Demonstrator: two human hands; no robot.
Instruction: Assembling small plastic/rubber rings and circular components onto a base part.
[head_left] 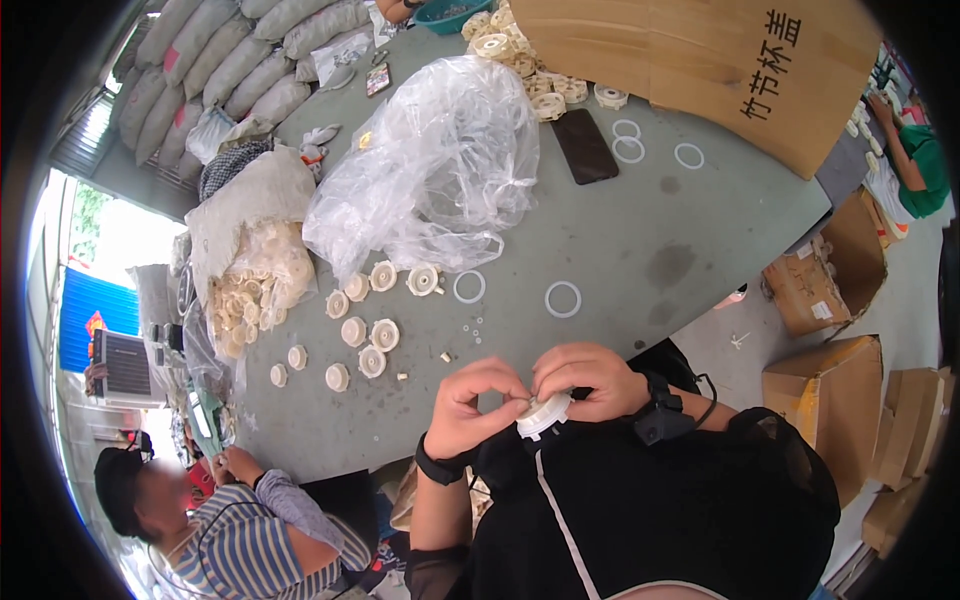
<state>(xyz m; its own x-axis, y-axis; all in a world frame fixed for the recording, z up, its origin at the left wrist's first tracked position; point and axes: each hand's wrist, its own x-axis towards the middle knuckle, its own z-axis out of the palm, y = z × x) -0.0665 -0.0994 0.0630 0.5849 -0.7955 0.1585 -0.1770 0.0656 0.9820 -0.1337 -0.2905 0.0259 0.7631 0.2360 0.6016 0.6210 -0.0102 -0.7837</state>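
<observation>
A round cream plastic lid (544, 416) is held close to my body, at the table's near edge. My left hand (472, 402) pinches it from the left, thumb and forefinger meeting at its top. From the other side my right hand (592, 380) grips it, fingers bent over the rim; whether a smaller part is between the fingertips I cannot make out. Beyond my hands lie a large translucent ring (563, 314), another ring (469, 300) and a few tiny rings (477, 330). Several loose cream lids (372, 361) are scattered to the left, with a small cream piece (446, 356) nearer.
A crumpled clear plastic bag (430, 160) covers the middle of the grey table (640, 240). Farther back are a black phone (585, 147), stacked lids (548, 106) and a cardboard sheet (700, 60). A sack of parts (250, 200) stands left; another person (250, 530) sits at lower left.
</observation>
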